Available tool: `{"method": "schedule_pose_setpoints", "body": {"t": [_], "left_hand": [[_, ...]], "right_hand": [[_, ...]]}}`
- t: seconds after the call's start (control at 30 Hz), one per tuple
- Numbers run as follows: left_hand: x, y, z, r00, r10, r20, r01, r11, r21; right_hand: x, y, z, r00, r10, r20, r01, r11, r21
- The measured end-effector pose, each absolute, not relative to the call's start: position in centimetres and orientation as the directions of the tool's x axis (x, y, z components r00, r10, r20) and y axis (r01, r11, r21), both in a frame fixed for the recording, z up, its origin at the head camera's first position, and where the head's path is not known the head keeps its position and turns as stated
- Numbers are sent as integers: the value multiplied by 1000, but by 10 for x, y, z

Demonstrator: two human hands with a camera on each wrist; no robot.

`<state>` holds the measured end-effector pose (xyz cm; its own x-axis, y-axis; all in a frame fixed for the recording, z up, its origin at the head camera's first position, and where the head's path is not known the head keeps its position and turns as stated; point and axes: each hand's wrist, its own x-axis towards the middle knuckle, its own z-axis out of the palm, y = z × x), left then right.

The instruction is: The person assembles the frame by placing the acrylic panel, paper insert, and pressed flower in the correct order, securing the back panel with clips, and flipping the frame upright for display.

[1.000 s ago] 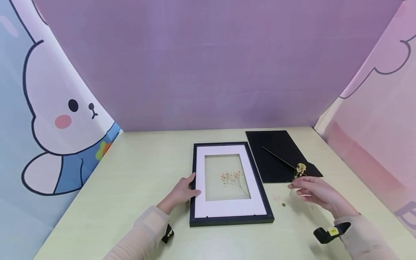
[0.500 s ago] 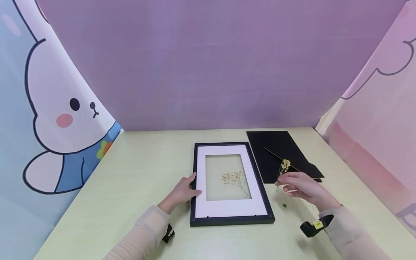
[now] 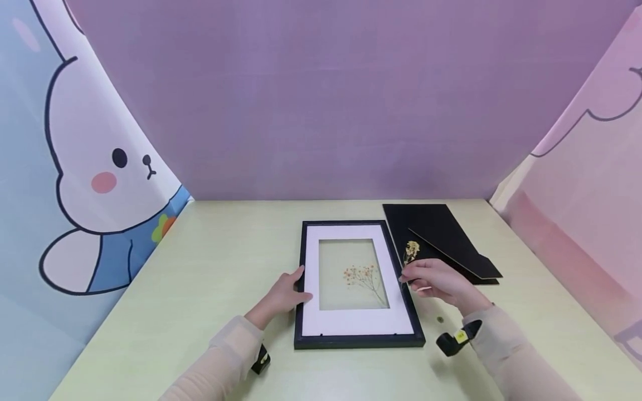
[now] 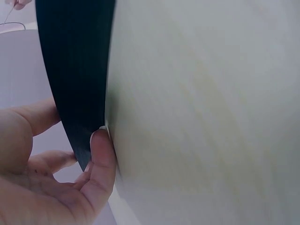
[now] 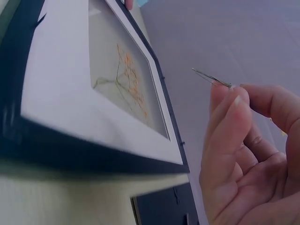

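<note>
A black picture frame [image 3: 361, 341] with a white mat [image 3: 346, 324] lies flat on the table. Inside its window rests a spray of small orange dried flowers [image 3: 365, 277]. My left hand [image 3: 281, 294] grips the frame's left side, thumb on top; the left wrist view shows fingers [image 4: 102, 157] curled against the dark side. Over the frame's right edge, my right hand [image 3: 443, 283] pinches a pale yellow dried flower [image 3: 412, 250], bloom upward. Its thin stems [image 5: 213, 78] stick out past the fingertips in the right wrist view, where the bloom is mostly hidden.
A black backing board [image 3: 421, 216] lies behind and right of the frame, with a raised flap. A small greenish bit [image 3: 439, 319] sits on the table [image 3: 241, 239] right of the frame. A purple curtain [image 3: 321, 111] closes off the back.
My right hand has moved left with the dried flower, from in front of the backing board to the frame's right edge. My left hand and the frame stay put.
</note>
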<state>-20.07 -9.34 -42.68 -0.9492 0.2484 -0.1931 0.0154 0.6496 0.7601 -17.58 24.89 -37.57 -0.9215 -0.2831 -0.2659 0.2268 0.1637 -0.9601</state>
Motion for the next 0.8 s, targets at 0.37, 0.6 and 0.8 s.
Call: {"method": "schedule_pose_setpoints", "body": {"t": [0.37, 0.6, 0.8], "left_hand": [[-202, -92, -426, -949, 243, -201, 7, 654, 757], [-201, -91, -425, -949, 235, -209, -9, 645, 764], [-200, -91, -424, -950, 239, -203, -2, 644, 765]], "right_hand": [[-193, 209, -380, -911, -286, -298, 231, 245, -942], [-202, 185, -383, -898, -296, -326, 234, 307, -922], [-207, 166, -389, -878, -338, -338, 231, 320, -919]]}}
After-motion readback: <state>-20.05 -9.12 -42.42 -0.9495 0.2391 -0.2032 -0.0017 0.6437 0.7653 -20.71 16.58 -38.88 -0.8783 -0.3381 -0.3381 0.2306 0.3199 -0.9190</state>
